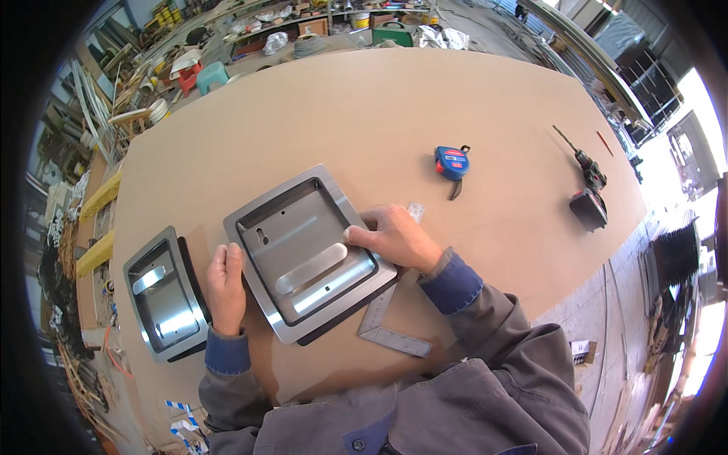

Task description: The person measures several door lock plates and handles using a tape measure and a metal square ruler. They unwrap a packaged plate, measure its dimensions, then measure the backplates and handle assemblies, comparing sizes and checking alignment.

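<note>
Two silver, rectangular metal panels, the held panel and the second panel, each have a pale, round-ended metal bar already in place; the held one's keyhole-shaped opening stands bare, and what else is left cannot be told. The held panel is towards the near edge of the smooth, brown tabletop, the second by its left edge. The left hand, half closed, meets the held panel's left rim; the right hand grips the opposite rim, thumb on top. Flat, satin-looking rims frame glossy sunken trays. A grey, L-shaped metal square lies just beside.
</note>
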Demonstrator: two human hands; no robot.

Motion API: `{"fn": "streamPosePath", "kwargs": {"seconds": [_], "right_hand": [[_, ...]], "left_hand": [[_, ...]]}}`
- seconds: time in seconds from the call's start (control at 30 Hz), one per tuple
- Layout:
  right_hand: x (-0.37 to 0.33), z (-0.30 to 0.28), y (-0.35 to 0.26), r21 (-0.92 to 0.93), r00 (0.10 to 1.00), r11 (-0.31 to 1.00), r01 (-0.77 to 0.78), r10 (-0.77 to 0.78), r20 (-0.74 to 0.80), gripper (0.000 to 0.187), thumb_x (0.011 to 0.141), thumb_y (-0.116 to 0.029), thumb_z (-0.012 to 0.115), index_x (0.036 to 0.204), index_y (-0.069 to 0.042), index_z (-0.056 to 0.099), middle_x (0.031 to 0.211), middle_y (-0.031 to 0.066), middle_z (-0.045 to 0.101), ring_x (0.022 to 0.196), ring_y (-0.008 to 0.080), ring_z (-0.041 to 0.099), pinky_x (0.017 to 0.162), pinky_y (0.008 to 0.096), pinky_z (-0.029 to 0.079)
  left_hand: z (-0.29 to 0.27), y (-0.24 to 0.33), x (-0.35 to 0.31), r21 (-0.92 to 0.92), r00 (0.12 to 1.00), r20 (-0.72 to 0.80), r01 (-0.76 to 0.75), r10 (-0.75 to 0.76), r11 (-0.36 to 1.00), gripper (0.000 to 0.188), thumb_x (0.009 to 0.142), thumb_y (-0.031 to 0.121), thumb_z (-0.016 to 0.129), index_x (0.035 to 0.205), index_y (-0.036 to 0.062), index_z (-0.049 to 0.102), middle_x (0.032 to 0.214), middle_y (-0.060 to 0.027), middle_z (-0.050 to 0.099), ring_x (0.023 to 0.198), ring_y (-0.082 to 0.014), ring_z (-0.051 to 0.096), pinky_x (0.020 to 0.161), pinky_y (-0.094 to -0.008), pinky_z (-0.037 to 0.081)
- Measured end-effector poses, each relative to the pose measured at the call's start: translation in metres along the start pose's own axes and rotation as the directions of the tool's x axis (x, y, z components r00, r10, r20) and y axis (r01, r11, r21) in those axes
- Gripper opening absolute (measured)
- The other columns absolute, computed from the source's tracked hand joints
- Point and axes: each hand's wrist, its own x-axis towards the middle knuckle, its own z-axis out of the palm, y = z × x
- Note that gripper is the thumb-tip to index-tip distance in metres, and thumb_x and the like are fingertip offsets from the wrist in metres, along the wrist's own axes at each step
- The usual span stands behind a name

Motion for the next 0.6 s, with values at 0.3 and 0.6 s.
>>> {"fn": "streamPosePath", "kwargs": {"seconds": [0.3,0.6], "right_hand": [[0.0019,-0.0009,0.0066,-0.025,0.999,0.998,0.054,-0.054,-0.002,0.041,0.087,-0.035,0.070,0.088,0.005,0.076,0.073,0.0218,0.070,0.067,0.0303,0.069,0.070,0.0400,0.056],[0.0019,-0.0022,0.0062,-0.017,0.999,0.999,0.031,-0.031,0.015,0.042,0.088,-0.036,0.069,0.090,0.006,0.076,0.076,0.0226,0.071,0.068,0.0303,0.069,0.070,0.0404,0.056]], "left_hand": [[0.0002,0.0033,0.0015,0.057,1.000,0.004,-0.020,0.020,0.998,0.040,0.113,0.034,0.049,0.081,0.0094,0.042,0.077,0.0047,0.036,0.073,-0.0066,0.033,0.065,-0.0250,0.031],[0.0000,-0.0001,0.0026,0.030,1.000,0.014,-0.017,0.017,0.999,0.040,0.113,0.033,0.049,0.082,0.0092,0.043,0.077,0.0047,0.038,0.073,-0.0067,0.034,0.065,-0.0251,0.032]]}}
